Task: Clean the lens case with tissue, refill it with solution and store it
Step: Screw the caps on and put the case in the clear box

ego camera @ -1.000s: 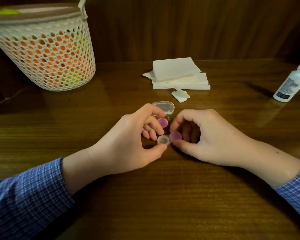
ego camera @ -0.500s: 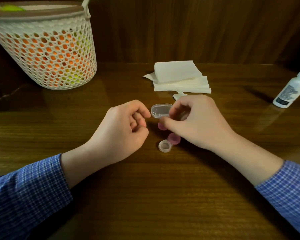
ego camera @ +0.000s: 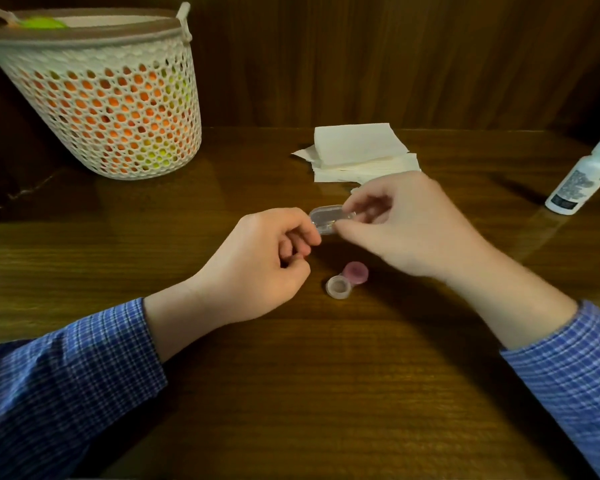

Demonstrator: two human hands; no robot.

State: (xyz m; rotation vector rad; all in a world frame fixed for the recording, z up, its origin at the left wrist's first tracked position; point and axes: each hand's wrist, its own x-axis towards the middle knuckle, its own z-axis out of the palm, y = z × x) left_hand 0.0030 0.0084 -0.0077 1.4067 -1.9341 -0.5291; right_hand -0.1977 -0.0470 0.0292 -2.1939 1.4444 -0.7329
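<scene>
probably a home: dark wooden table [ego camera: 326, 393], wood-panelled wall [ego camera: 395, 57], woven basket [ego camera: 118, 109], stacked tissues [ego camera: 357, 150]

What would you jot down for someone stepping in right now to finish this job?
Right hand pinches the clear oval box; left hand is curled beside it, touching or nearly so.
Lens case lies on the table in front: the pink well is capped, the clear one looks open.
Tissue stack lies behind, solution bottle far right.
Cleaning and refilling can't be confirmed; storing remains.

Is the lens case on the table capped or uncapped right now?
Half capped: the lens case shows one open well facing up, while a pink cap sits on the other.
</scene>
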